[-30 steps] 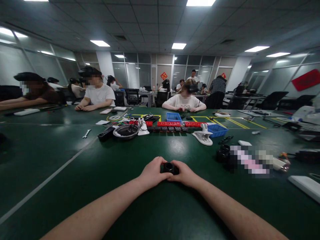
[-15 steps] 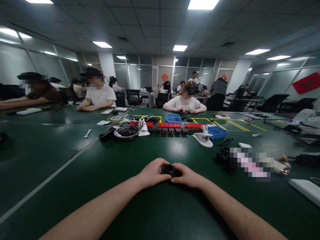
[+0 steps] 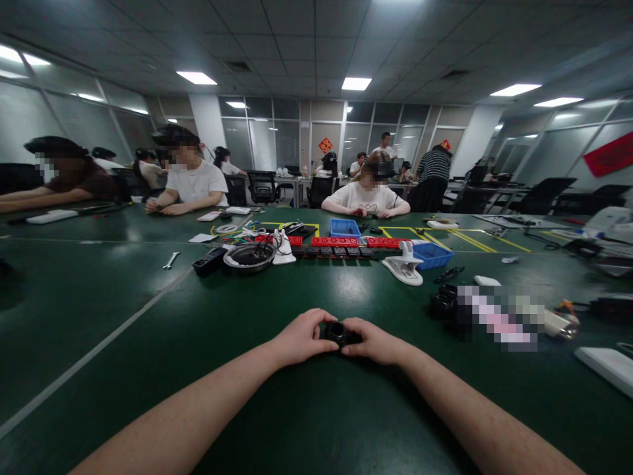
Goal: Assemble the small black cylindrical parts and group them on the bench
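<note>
A small black round part with a hollow centre [image 3: 336, 331] is at the near middle of the table, opening facing up. I cannot make out its exact kind. From the left side, my left hand [image 3: 302, 338] curls round it, thumb in front and fingers behind. My right hand [image 3: 373, 341] closes on its right side in the same way, with the thumb near the left thumb. The fingers hide part of the piece, and I cannot tell whether it touches the table.
Ahead on the green table [image 3: 237, 303] lie a black round dish [image 3: 250, 257], red power strips [image 3: 335, 241], a white clip stand [image 3: 404, 265] and a blue bin [image 3: 431, 255]. A wrench [image 3: 171, 260] lies left. Black cylindrical items [image 3: 444, 301] are at right. Co-workers sit opposite.
The head view has tipped down slightly, so the surroundings sit a little higher in the picture. Both hands keep nearly the same grip on the black part.
</note>
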Demonstrator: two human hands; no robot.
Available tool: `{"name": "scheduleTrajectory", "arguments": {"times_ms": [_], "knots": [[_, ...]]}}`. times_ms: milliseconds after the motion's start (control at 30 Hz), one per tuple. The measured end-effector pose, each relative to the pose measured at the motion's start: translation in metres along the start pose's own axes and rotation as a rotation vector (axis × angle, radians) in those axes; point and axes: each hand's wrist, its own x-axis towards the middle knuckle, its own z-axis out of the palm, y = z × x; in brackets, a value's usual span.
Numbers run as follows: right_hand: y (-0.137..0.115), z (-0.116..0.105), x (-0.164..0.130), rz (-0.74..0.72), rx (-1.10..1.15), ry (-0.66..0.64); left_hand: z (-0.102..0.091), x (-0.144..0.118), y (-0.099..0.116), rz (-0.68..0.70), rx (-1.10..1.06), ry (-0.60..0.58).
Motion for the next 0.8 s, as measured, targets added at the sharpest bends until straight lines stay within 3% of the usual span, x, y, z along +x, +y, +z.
{"name": "scheduleTrajectory", "arguments": {"times_ms": [500,667,800], "knots": [[0.001,0.004,0.000,0.068,0.100,0.035,0.001,-0.002,0.004,-0.007,0.052,0.028],[0.003,0.010,0.003,0.139,0.009,0.133,0.006,-0.007,0.013,-0.042,0.172,0.130],[0.000,0.026,0.005,0.241,-0.181,0.312,0.015,-0.008,0.019,-0.134,0.260,0.265]]}}
